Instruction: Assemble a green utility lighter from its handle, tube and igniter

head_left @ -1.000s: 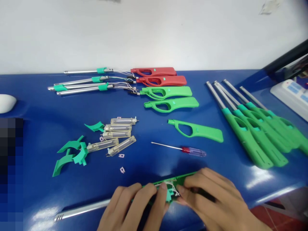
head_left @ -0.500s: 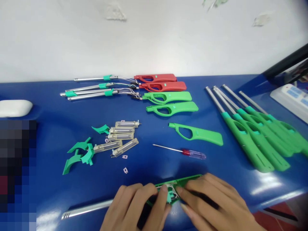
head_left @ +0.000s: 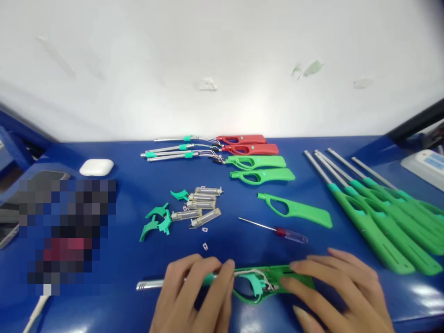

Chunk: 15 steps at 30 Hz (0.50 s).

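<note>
An open green lighter shell (head_left: 251,298) lies at the front of the table, with white wires and a teal trigger (head_left: 255,283) inside it. A metal tube (head_left: 150,284) sticks out to its left. My left hand (head_left: 197,293) is closed over the tube and the shell's left end, fingertips near the wires. My right hand (head_left: 340,291) rests on the shell's right end with its fingers spread. Behind lie a screwdriver (head_left: 291,235) and an empty green shell half (head_left: 298,210).
Several clear fuel tanks (head_left: 203,205) and teal triggers (head_left: 151,226) lie left of centre. Green shells (head_left: 267,175), red shells (head_left: 251,149) and wired tubes (head_left: 169,157) line the back. Several closed green lighters (head_left: 378,236) lie right. A white case (head_left: 96,167) sits left.
The view has shifted, showing more of the table's left side. My right hand has moved right, away from the wires, and its fingers have spread. More of the trigger and wires shows.
</note>
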Each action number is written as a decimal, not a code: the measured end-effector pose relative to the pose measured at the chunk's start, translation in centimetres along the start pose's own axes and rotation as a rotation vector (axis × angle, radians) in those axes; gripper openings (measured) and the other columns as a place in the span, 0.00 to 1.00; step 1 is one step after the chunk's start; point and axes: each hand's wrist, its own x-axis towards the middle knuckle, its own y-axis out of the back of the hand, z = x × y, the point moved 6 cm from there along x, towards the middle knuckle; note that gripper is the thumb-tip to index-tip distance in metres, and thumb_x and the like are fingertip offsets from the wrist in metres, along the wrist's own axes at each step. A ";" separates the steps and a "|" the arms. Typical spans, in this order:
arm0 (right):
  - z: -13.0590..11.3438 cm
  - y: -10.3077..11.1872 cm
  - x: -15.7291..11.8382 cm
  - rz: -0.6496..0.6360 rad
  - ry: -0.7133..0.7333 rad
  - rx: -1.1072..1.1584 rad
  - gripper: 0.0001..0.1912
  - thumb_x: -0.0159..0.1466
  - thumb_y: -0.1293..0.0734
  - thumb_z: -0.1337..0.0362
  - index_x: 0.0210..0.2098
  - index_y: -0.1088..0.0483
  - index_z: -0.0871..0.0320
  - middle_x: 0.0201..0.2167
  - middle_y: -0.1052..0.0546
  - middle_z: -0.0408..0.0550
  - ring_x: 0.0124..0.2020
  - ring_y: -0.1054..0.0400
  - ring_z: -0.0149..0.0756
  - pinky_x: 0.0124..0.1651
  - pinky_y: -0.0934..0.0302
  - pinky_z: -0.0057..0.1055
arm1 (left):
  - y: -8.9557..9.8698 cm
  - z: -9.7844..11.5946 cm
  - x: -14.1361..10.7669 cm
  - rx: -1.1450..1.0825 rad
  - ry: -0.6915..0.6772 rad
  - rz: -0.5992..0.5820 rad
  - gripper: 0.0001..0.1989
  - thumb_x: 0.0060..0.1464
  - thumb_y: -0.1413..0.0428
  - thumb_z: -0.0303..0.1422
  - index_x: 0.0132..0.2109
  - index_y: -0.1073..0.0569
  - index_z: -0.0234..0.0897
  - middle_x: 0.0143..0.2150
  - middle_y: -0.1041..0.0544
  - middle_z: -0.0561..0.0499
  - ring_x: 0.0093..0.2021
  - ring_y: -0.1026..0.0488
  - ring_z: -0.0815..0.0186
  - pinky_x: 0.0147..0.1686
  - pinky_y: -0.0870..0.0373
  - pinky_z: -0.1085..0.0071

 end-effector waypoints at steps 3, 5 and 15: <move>-0.5 -1.0 2.2 0.036 -0.012 0.109 0.08 0.75 0.31 0.62 0.42 0.18 0.51 0.45 0.19 0.49 0.52 0.29 0.44 0.69 0.44 0.48 | 0.3 -1.9 0.5 0.135 -0.100 -0.264 0.26 0.61 0.48 0.17 0.64 0.25 0.37 0.52 0.19 0.45 0.50 0.22 0.55 0.47 0.19 0.60; -1.3 -2.4 4.1 -0.048 0.092 0.171 0.08 0.74 0.32 0.69 0.48 0.20 0.56 0.48 0.21 0.53 0.56 0.31 0.46 0.69 0.45 0.49 | 0.7 -3.1 1.2 0.195 -0.117 -0.334 0.30 0.57 0.53 0.14 0.62 0.24 0.36 0.50 0.18 0.44 0.47 0.19 0.55 0.45 0.17 0.59; -3.6 -8.8 9.7 -0.294 0.373 0.054 0.18 0.69 0.32 0.78 0.56 0.25 0.58 0.48 0.25 0.54 0.53 0.34 0.47 0.56 0.35 0.43 | -2.8 -5.0 2.1 0.184 -0.054 -0.466 0.12 0.64 0.45 0.19 0.45 0.22 0.40 0.41 0.19 0.49 0.38 0.17 0.57 0.37 0.18 0.61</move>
